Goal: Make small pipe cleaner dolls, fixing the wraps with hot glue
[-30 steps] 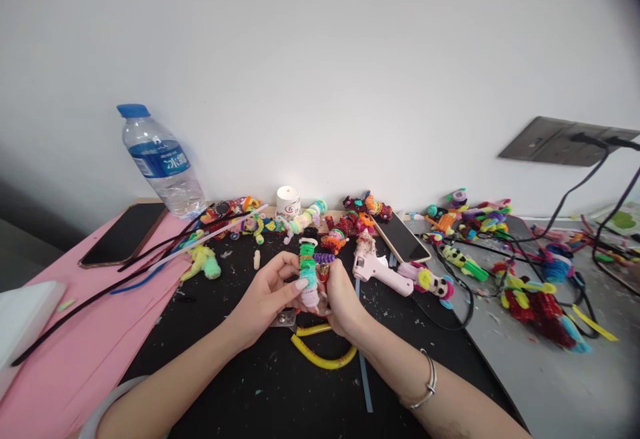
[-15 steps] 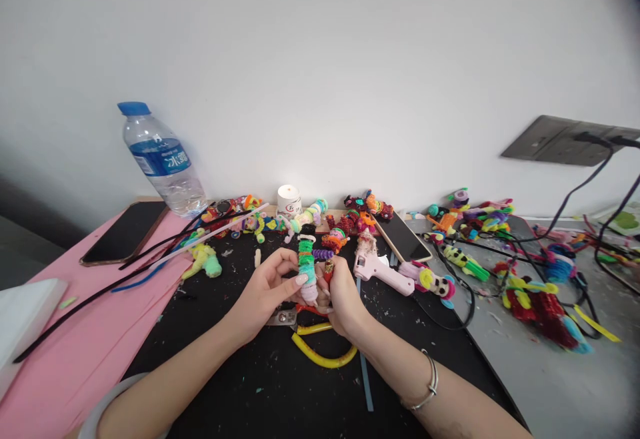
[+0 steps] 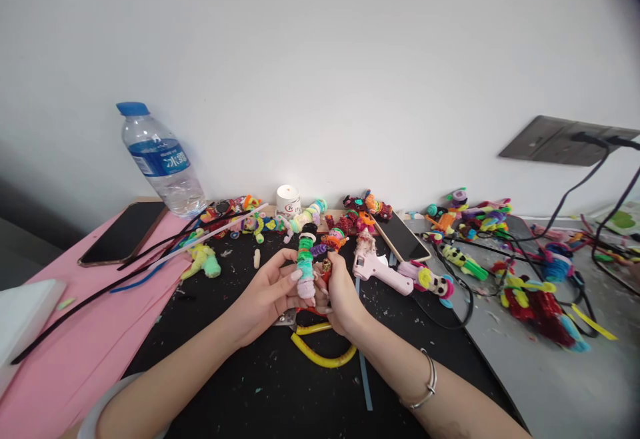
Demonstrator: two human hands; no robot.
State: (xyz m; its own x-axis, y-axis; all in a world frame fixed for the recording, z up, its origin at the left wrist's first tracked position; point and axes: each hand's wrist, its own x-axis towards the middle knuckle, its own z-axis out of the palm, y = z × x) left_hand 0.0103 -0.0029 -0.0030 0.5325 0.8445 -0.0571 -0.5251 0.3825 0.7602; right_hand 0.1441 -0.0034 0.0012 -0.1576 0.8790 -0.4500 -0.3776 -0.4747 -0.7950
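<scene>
My left hand (image 3: 270, 299) is closed around a pipe-cleaner figure (image 3: 305, 262), thumb across its lower front. The figure is upright, with a black top, green and teal bands and a pink bottom. A purple coil (image 3: 319, 249) sticks out from its right side. Close beside it, my right hand (image 3: 345, 299) is closed on a small red-and-gold piece (image 3: 326, 269), mostly hidden by the fingers. Below both hands lies a cutting tool with yellow handles (image 3: 320, 357), its metal head partly covered. A pink glue gun (image 3: 383, 272) rests just right of my right hand.
Several pipe-cleaner figures (image 3: 465, 262) line the wall side and right. A water bottle (image 3: 163, 165), paper cup (image 3: 289, 201) and two phones (image 3: 123, 232) stand or lie at the back. Loose pipe cleaners (image 3: 75, 319) cross the pink sheet (image 3: 60, 385). Cords run from the wall socket (image 3: 550, 140).
The figure has turned slightly and its top leans a little to the right. My hands have shifted only slightly. At the far right edge, part of another hand now shows.
</scene>
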